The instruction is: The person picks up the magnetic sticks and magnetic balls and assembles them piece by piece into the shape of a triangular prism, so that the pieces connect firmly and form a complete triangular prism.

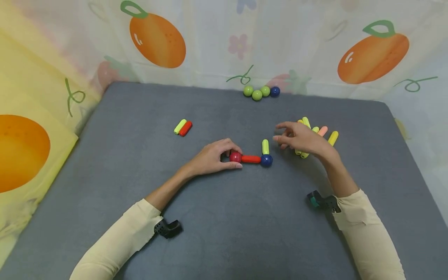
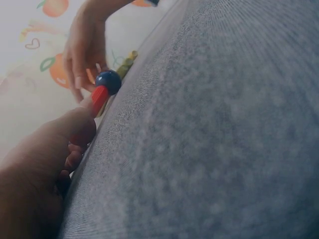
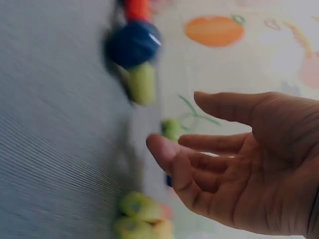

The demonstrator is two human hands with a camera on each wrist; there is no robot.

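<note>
Plainly, the largest thing here is the hanging sheet (image 1: 210, 42), pale with a yellow stretch at the left, printed with oranges, flowers and curling green vines; it falls in soft folds behind the table (image 1: 210, 221). The table is covered in matt grey, with rounded far corners (the wrist views show a fine, ribbed grain). Two cream fabric sleeves (image 1: 367, 233) reach in over it, a black device (image 1: 168, 228) at each cuff.

The left hand (image 1: 213, 156) has its grip curled round a glossy red ball (image 1: 235, 156), near the middle of the table. The right hand (image 1: 302, 138) has a released grip, thumb and loosely bent fingers apart, above a pile of rods (image 1: 333, 138) in yellow, yellow-green and pink, smooth and round-ended.

From the held ball a straight red rod (image 1: 251, 159) runs to a shiny blue ball (image 1: 266, 160), where a yellow-green rod (image 1: 265, 147) joins at roughly a right angle, pointing to the far edge. Farther left lies a side-by-side pair of short rods (image 1: 186, 128), one yellow-green, one red. Three green balls (image 1: 257, 95) and a dark blue ball (image 1: 275, 91) cluster at the far edge.
</note>
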